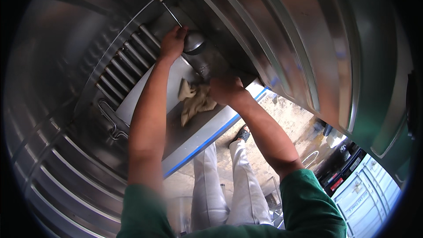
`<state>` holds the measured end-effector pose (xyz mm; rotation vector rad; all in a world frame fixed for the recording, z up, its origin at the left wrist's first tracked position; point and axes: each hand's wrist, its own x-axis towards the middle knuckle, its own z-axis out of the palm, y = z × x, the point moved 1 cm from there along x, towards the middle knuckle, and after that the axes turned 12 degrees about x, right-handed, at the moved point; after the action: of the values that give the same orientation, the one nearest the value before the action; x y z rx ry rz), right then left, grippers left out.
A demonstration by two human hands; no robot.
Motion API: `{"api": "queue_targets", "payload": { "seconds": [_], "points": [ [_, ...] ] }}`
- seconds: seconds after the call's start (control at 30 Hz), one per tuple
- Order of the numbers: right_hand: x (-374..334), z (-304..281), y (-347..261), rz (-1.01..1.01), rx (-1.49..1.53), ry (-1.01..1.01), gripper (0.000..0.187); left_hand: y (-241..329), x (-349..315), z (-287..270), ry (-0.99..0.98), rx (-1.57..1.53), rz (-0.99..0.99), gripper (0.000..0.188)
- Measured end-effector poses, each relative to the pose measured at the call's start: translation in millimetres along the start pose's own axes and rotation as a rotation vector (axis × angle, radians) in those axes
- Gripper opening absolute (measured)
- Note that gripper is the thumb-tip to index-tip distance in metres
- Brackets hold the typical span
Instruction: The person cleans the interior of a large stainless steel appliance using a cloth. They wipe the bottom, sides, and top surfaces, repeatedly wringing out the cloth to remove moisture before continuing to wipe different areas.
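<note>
R hand (225,89) on one rag (195,101), prob.

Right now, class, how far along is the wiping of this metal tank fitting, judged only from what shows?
Done: cannot tell; no wiped patch stands out. In hand: the right hand presses a crumpled cloth on the flat plate, while the left hand grips the rounded grey fitting. Left: the ribbed bars lie untouched.

Metal workshop: ribbed steel tank (308,39), concrete floor (291,119).
</note>
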<state>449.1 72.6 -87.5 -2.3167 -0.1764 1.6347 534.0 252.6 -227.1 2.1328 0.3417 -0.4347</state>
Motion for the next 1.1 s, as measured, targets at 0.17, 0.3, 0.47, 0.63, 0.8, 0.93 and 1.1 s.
{"api": "queue_targets", "payload": {
  "seconds": [0.17,0.3,0.47,0.63,0.8,0.93,1.1],
  "points": [
    [-11,4,6,-0.024,0.029,0.315,0.027,-4,3,4,0.017,-0.068,0.021,0.032],
    [23,28,9,-0.074,-0.179,-0.09,0.037,-6,2,5,0.025,-0.04,0.024,0.036],
    [113,54,54,-0.231,-0.472,-0.012,0.039,-7,1,4,0.046,0.055,0.056,0.049],
    [144,41,63,-0.33,-0.569,0.385,0.032,-4,0,2,0.112,0.147,0.043,0.047],
    [125,30,47,-0.171,-0.547,0.376,0.032,4,-4,0,0.144,0.207,0.023,0.039],
    [130,30,62,-0.463,-0.557,0.691,0.032,9,-3,3,0.146,0.286,-0.035,0.037],
    [163,43,78,-0.26,-0.334,0.455,0.03,7,-4,3,0.196,0.3,0.059,0.045]
  ]
}}
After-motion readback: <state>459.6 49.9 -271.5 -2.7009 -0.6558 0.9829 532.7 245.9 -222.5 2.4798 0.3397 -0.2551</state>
